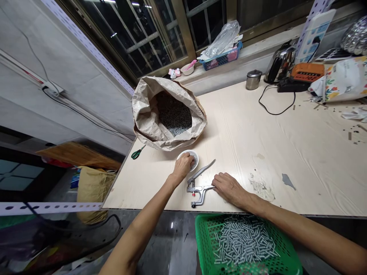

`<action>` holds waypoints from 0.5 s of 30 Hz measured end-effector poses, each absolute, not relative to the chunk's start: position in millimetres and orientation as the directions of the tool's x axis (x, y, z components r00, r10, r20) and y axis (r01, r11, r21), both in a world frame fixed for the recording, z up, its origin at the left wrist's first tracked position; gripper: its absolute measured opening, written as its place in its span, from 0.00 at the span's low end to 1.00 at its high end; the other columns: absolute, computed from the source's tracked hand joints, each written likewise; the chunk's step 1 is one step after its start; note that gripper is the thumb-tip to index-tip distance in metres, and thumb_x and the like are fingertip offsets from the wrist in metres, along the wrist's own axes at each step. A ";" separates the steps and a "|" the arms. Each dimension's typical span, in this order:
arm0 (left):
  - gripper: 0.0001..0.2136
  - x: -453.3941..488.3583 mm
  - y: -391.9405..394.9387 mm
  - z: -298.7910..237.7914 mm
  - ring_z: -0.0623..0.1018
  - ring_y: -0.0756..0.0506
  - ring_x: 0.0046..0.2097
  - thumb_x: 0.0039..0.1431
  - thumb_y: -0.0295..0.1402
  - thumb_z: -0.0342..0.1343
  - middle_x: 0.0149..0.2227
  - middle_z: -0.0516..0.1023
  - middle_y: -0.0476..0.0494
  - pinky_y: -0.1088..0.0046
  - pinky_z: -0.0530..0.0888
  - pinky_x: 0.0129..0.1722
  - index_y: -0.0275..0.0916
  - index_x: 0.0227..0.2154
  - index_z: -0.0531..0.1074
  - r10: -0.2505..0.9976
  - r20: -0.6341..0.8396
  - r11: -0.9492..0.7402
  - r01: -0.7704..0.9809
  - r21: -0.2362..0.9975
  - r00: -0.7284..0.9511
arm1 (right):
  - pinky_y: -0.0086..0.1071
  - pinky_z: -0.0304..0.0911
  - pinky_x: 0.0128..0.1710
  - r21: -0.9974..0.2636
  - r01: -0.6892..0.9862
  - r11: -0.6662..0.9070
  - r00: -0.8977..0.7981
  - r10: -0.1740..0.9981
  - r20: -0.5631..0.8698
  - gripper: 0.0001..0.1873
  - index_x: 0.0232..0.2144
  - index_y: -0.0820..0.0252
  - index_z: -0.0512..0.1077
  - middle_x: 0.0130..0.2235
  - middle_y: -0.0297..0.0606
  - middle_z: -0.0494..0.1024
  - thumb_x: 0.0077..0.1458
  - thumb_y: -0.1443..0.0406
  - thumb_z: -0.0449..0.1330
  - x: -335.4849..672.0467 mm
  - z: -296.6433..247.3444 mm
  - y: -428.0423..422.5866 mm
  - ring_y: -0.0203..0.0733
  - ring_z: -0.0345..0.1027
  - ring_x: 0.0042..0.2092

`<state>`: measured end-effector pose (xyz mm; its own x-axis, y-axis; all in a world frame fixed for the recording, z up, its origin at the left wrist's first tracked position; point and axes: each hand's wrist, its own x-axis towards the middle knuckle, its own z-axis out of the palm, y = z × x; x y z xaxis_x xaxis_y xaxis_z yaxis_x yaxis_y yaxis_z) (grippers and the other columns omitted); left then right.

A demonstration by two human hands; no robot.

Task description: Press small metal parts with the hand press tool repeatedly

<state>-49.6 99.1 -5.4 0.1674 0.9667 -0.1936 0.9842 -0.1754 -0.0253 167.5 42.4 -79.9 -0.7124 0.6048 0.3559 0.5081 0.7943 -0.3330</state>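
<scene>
My left hand (182, 167) reaches into a small white bowl (196, 166) that holds tiny silvery pieces. Its fingers are drawn together, and what they pinch, if anything, is hidden. Snap-fastener pliers (203, 188) lie on the table with their handles spread apart, the jaw end towards the table's front edge. My right hand (228, 188) rests on the table, its fingers closed on the end of the lower handle. The upper handle points up and right, clear of my fingers.
An open paper sack (169, 141) of small metal pieces stands behind the bowl. Green scissors (137, 152) lie at left. Below the front edge sits a green basket (200, 236) of metal pins. A kettle (282, 63), metal canister (254, 80) and cord (275, 114) are at the back right.
</scene>
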 end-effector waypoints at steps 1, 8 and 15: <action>0.10 -48.9 101.2 -5.5 0.72 0.43 0.48 0.61 0.27 0.48 0.44 0.74 0.38 0.71 0.68 0.44 0.37 0.39 0.75 0.966 -0.210 -0.156 0.988 0.001 0.152 | 0.35 0.52 0.35 -0.330 0.511 0.793 -0.713 0.606 0.352 0.05 0.30 0.60 0.68 0.33 0.37 0.71 0.59 0.70 0.54 167.6 -79.6 42.5 0.41 0.60 0.35; 0.07 -54.3 112.6 -8.9 0.75 0.46 0.36 0.55 0.31 0.54 0.36 0.78 0.41 0.75 0.67 0.34 0.36 0.29 0.76 0.951 -0.309 0.021 0.997 0.068 0.002 | 0.35 0.52 0.35 -0.329 0.513 0.793 -0.712 0.607 0.353 0.06 0.31 0.60 0.68 0.33 0.38 0.71 0.60 0.69 0.53 168.1 -78.4 42.3 0.41 0.60 0.35; 0.09 -54.4 107.8 -12.4 0.76 0.47 0.34 0.56 0.30 0.51 0.33 0.79 0.42 0.76 0.66 0.31 0.35 0.30 0.77 0.952 -0.300 0.067 0.997 0.041 -0.052 | 0.34 0.52 0.34 -0.317 0.506 0.802 -0.689 0.597 0.412 0.06 0.30 0.60 0.67 0.32 0.37 0.70 0.60 0.69 0.54 167.0 -81.7 42.2 0.41 0.59 0.34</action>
